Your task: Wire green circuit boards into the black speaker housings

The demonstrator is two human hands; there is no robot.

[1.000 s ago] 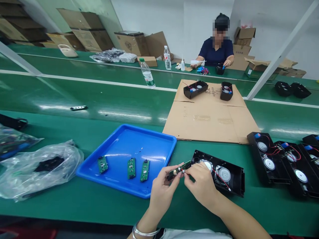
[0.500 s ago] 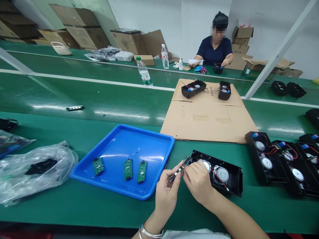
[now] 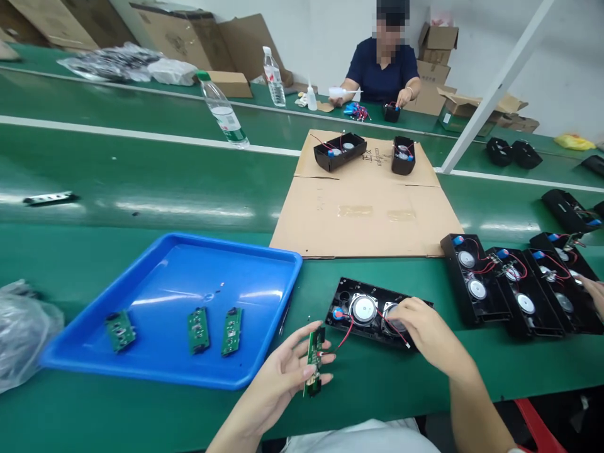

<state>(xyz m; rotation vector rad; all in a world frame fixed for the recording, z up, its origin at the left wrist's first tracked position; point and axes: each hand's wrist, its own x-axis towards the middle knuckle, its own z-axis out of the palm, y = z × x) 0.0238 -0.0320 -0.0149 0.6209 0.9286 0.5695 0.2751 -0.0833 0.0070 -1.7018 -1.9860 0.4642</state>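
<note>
My left hand point(image 3: 295, 368) is closed around the edges of a green circuit board point(image 3: 313, 358), held upright above the table. A red and black wire point(image 3: 346, 336) runs from the board to a blue part point(image 3: 338, 313) in the black speaker housing point(image 3: 368, 330). Over the right end of that housing is my right hand point(image 3: 422, 327), fingers bent together above the right-hand speaker; its fingertips are partly hidden. Beside them lies a second wire with a white plug point(image 3: 407, 345). The left-hand speaker point(image 3: 364, 309) shows fully.
A blue tray point(image 3: 179, 242) at left holds several circuit boards. Flat cardboard point(image 3: 311, 220) bears two housings. More wired housings point(image 3: 476, 289) stand at right, where another person's hand point(image 3: 592, 292) reaches in. A co-worker point(image 3: 384, 69) sits opposite. Bottles point(image 3: 226, 119) stand behind the tray.
My right hand has left the circuit board and moved right over the speaker housing. The board is turned in my left hand, with a wire now visibly running to it. The view has shifted right.
</note>
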